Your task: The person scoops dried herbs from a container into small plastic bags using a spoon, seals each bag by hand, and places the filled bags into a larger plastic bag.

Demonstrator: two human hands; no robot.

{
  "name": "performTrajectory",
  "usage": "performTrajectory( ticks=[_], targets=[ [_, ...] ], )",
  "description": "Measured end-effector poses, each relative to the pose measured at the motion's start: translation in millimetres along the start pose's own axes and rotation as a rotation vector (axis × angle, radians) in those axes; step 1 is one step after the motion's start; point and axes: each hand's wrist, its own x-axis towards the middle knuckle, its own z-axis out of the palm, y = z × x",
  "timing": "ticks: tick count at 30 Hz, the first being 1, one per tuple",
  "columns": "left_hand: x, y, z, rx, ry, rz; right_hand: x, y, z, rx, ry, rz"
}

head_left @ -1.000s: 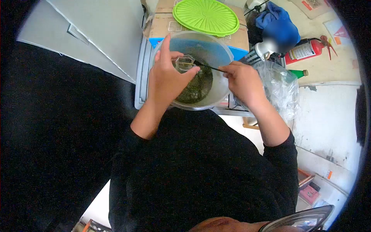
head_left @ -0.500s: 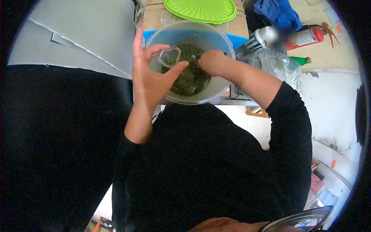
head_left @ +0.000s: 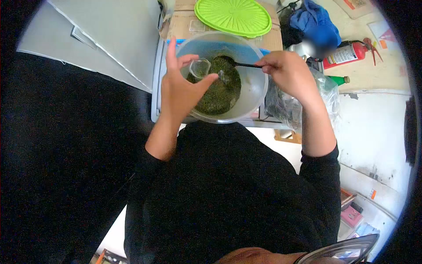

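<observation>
A large translucent tub holds a layer of dark green, loose dried material. Over its left side, my left hand grips a small clear cup between thumb and fingers, with the index finger raised. My right hand, at the tub's right rim, is closed on the handle of a black spoon. The spoon's head reaches into the tub and lies at the far edge of the green material, to the right of the cup.
Behind the tub, a green lid lies on a cardboard box. To the right are a crumpled clear plastic bag, a green bottle, a red fire extinguisher and a blue cloth. A grey panel stands at the left.
My right hand reached down into the green material, then came back up to the right rim with the spoon. My left hand with the cup shifted slightly left from its earliest position.
</observation>
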Motion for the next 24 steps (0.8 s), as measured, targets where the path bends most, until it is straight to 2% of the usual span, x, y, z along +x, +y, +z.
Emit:
performTrajectory(
  ticks=[3,6,10,13,16,18,20,22,24],
  targets=[
    [0.4,1.9,7.9,0.047,-0.038,-0.021,-17.6,-10.2,-2.3,0.227,0.154,0.012],
    [-0.2,8.3,15.5,0.091,-0.057,-0.045,-25.6,-23.7,2.1,0.194,0.240,-0.077],
    [-1.0,11.3,19.9,0.124,-0.061,-0.052,-34.8,-29.1,15.8,0.067,0.285,-0.066],
    [-2.3,13.4,21.2,0.098,-0.050,-0.022,-36.9,-24.9,21.1,0.100,0.359,0.009],
    [-3.2,24.3,20.9,0.068,-0.044,-0.053,-35.2,-12.3,36.8,0.006,0.333,-0.162],
    [-3.1,32.4,21.7,0.039,-0.030,-0.063,-34.7,-26.2,51.0,0.065,0.398,-0.240],
    [-2.5,36.8,25.3,-0.020,0.011,-0.037,-30.9,-36.4,66.7,0.230,0.374,-0.207],
    [-2.4,36.2,31.6,-0.109,0.078,0.025,-29.1,-36.4,79.9,0.498,0.257,-0.065],
    [-2.2,30.2,32.1,-0.428,-0.105,-0.188,-29.0,-30.3,77.5,0.721,0.181,-0.004]
  ],
)
